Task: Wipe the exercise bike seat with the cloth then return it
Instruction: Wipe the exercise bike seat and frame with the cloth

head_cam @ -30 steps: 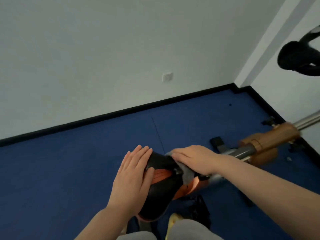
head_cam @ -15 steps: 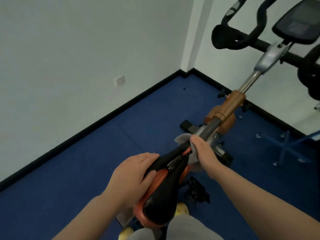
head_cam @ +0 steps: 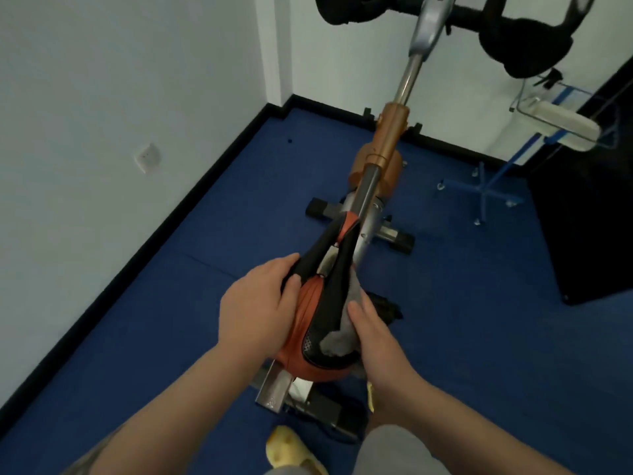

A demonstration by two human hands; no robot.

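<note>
On the seat [head_cam: 317, 299], right in the middle of the view, both hands are at work. The seat is black and orange, and it sits on top of the bike, with its thin nose pointing away toward the silver post [head_cam: 368, 193] and the black handlebars [head_cam: 493, 25] far past it.

The left hand [head_cam: 257, 303] lies on the left side of the seat. Its fingers [head_cam: 274, 269] are curled partly round the seat's edge, and the thumb presses on the orange part. I think it holds the seat this way so the seat does not wobble or turn while the other hand rubs.

The right hand [head_cam: 371, 329] is on the right side of the seat. The grey cloth [head_cam: 342, 323] is squashed between this hand and the seat, so the cloth touches the black side. The fingers here are almost flat and close together, pushing the cloth on, not pinching it. A flat hand lets more of the cloth rub at once. Some cloth bunches up above the hand and some pokes out near the wide back of the seat.

The wiping looks like it is in the middle, with the right side being done now. Where the cloth goes back to does not show here.

Below the seat, a yellow slipper [head_cam: 294, 450] stands on the blue floor [head_cam: 137, 337].
</note>
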